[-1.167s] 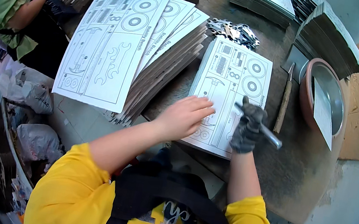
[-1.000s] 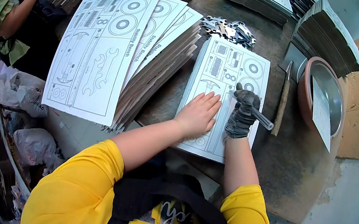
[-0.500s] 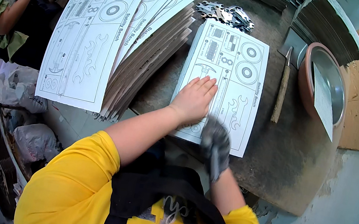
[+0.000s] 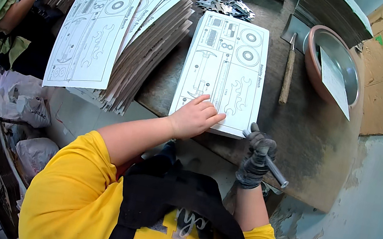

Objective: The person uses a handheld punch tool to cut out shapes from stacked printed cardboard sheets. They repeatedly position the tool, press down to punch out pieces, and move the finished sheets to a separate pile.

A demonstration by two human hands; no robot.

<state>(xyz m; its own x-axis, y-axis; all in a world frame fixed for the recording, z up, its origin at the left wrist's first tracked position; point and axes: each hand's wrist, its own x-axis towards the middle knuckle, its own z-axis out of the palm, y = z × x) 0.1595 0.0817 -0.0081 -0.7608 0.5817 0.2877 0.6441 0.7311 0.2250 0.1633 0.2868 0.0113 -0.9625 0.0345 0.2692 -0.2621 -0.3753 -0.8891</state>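
My bare left hand (image 4: 197,119) rests with fingers spread on the lower part of a stack of white printed sheets (image 4: 214,47), which shows line drawings of tools and wheels. My right hand (image 4: 258,157), in a grey glove, is closed around a metal rod (image 4: 276,172). The rod's thick end points down and right, while its thin tip is at the lower right corner of the stack. Small metal wrenches (image 4: 227,7) lie piled just beyond the far edge of the sheets.
On the left leans a tall fanned stack of printed cardboard sheets (image 4: 93,41). To the right lie a wooden-handled tool (image 4: 288,70) and a round basin (image 4: 313,69) with a sheet (image 4: 334,82) in it. More board stacks (image 4: 333,14) stand behind. Another person's arm (image 4: 16,12) shows far left.
My left hand has slid down toward the near edge of the stack. My right hand has moved right, off the sheets, and the rod now shows in it. The view has shifted slightly.
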